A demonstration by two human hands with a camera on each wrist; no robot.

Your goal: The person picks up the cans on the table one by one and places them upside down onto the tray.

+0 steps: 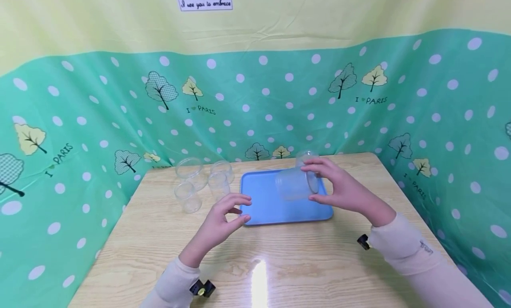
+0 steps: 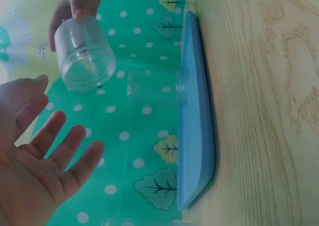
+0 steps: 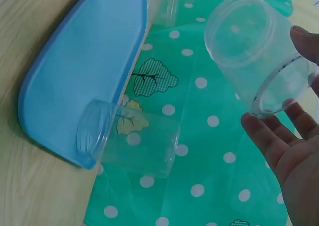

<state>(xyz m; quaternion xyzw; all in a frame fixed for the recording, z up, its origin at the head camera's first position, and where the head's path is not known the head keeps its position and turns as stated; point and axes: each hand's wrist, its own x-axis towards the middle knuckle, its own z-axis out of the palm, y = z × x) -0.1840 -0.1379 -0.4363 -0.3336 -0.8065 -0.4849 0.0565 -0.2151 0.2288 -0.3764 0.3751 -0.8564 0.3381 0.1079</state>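
Observation:
My right hand (image 1: 344, 184) grips a clear plastic jar (image 1: 292, 185) around one end. The jar is tilted nearly on its side above the blue tray (image 1: 261, 210), its ringed mouth pointing left, away from the palm. In the right wrist view the thumb and fingers hold the jar's base end. A second clear jar (image 3: 142, 136) stands at the tray's back right corner, ringed end down. To the left of the tray, my left hand (image 1: 223, 217) hovers with fingers spread and slightly bent, holding nothing. Its palm (image 2: 35, 186) shows bare in the left wrist view.
Several clear jars stand at the table's back left, among them a wide jar (image 1: 190, 171) and a smaller jar (image 1: 187, 198). A green and yellow dotted curtain (image 1: 255, 90) surrounds the back and sides of the wooden table (image 1: 159, 254).

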